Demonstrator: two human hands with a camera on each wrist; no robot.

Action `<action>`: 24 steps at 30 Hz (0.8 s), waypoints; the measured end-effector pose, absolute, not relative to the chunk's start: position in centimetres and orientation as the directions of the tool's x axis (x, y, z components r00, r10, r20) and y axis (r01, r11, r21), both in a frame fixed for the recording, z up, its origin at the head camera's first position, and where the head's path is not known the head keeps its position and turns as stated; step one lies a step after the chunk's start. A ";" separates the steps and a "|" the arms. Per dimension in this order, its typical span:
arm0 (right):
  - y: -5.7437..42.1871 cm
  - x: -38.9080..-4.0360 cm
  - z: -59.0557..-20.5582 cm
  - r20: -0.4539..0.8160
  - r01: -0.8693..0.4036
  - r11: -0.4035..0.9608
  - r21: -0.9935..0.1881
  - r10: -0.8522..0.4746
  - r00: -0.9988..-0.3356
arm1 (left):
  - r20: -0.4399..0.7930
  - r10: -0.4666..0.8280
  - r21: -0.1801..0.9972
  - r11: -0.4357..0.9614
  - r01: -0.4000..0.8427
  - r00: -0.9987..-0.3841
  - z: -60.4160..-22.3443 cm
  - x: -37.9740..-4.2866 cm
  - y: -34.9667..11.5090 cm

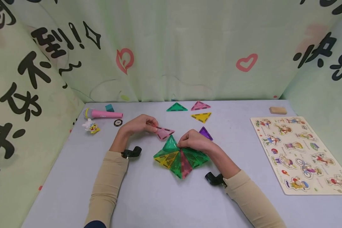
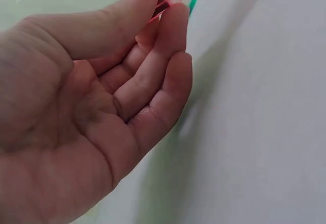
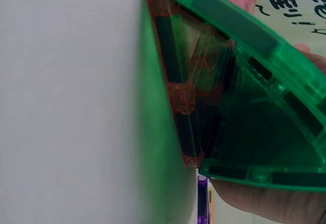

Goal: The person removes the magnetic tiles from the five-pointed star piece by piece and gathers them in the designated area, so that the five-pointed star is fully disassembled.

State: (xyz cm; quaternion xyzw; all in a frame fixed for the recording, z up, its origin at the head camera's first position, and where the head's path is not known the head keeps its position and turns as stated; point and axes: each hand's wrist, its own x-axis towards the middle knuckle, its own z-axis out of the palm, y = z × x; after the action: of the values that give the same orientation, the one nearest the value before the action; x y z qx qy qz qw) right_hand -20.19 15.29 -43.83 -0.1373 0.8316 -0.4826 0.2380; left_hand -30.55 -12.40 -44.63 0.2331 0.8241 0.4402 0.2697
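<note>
In the head view, my left hand (image 1: pixel 141 124) pinches a pink triangular magnetic tile (image 1: pixel 164 133) between thumb and fingers, its lower edge close to the top of a joined group of tiles. That group (image 1: pixel 175 161) is a raised fan of green, yellow and pink triangles. My right hand (image 1: pixel 195 141) grips it at its upper right, with the fingers curled at the peak. In the left wrist view, the thumb and index finger hold the pink tile's corner. From the right wrist, a green tile (image 3: pixel 254 127) hides most of that hand's fingers.
Loose triangular tiles lie beyond the hands: purple (image 1: pixel 206 133), yellow (image 1: pixel 201 117), green (image 1: pixel 176 107) and pink (image 1: pixel 200 105). At left are a pink toy microphone (image 1: pixel 106 114), a blue block (image 1: pixel 109 108), a black disc (image 1: pixel 118 122) and a small figure (image 1: pixel 91 126). A picture puzzle board (image 1: pixel 297 169) and wooden block (image 1: pixel 277 110) lie right.
</note>
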 end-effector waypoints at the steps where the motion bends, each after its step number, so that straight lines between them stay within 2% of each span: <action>1: 15.3 -20.2 -43.8 -0.262 -0.001 0.500 -0.866 -0.456 -0.850 | -0.238 0.611 0.855 0.501 0.136 -0.755 -44.7 -30.6 -12.5; 12: 15.3 -20.1 -43.9 -0.279 0.008 0.512 -0.859 -0.454 -0.846 | -0.204 0.529 0.884 0.462 0.078 -0.824 -45.5 -30.9 -12.4; 24: 15.6 -19.5 -43.6 -0.274 -0.009 0.510 -0.860 -0.476 -0.836 | -0.143 0.414 0.856 0.508 0.098 -0.899 -45.2 -31.3 -10.0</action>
State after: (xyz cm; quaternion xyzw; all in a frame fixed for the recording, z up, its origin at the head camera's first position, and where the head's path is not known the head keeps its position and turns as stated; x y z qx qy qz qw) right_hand -19.46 15.57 -43.58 -0.1456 0.8331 -0.4730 0.2469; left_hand -31.27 -9.99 -45.23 0.1501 0.8522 0.4726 0.1670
